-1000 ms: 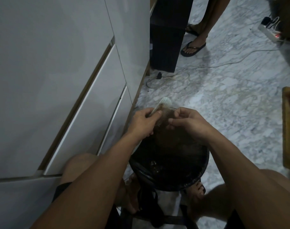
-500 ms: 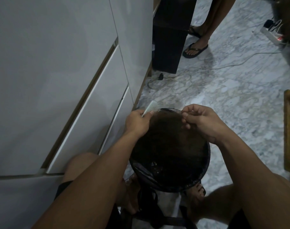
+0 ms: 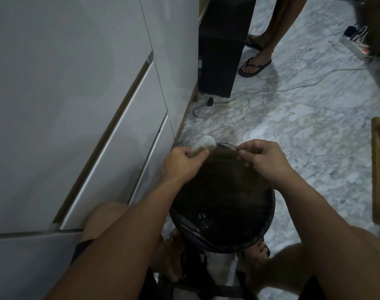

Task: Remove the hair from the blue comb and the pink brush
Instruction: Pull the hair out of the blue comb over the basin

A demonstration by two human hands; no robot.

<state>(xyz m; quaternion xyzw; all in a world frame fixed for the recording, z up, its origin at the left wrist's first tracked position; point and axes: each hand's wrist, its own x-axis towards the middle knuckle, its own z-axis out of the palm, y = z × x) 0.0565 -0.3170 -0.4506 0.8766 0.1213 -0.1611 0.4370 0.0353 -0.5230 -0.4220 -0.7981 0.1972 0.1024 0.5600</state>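
Note:
In dim light, my left hand (image 3: 180, 161) grips a pale comb (image 3: 203, 142) by its lower end, and its rounded, grid-patterned tip sticks up past my fingers. My right hand (image 3: 262, 158) is a little to the right of the comb, thumb and fingers pinched on thin strands of hair (image 3: 242, 150). Both hands hover over the far rim of a round black bin (image 3: 260, 234) lined with a dark bag, which stands between my knees. No pink brush is in view.
White cabinet doors (image 3: 76, 105) run along the left. A dark box (image 3: 221, 61) stands on the marble floor ahead, with cables (image 3: 223, 103) beside it. Another person's feet in flip-flops (image 3: 254, 66) are behind. Power strip (image 3: 355, 44) far right; wooden furniture (image 3: 379, 169) at the right edge.
My hands have drawn apart. The left one moved left with the comb, and the right one moved right, pulling hair away from the teeth.

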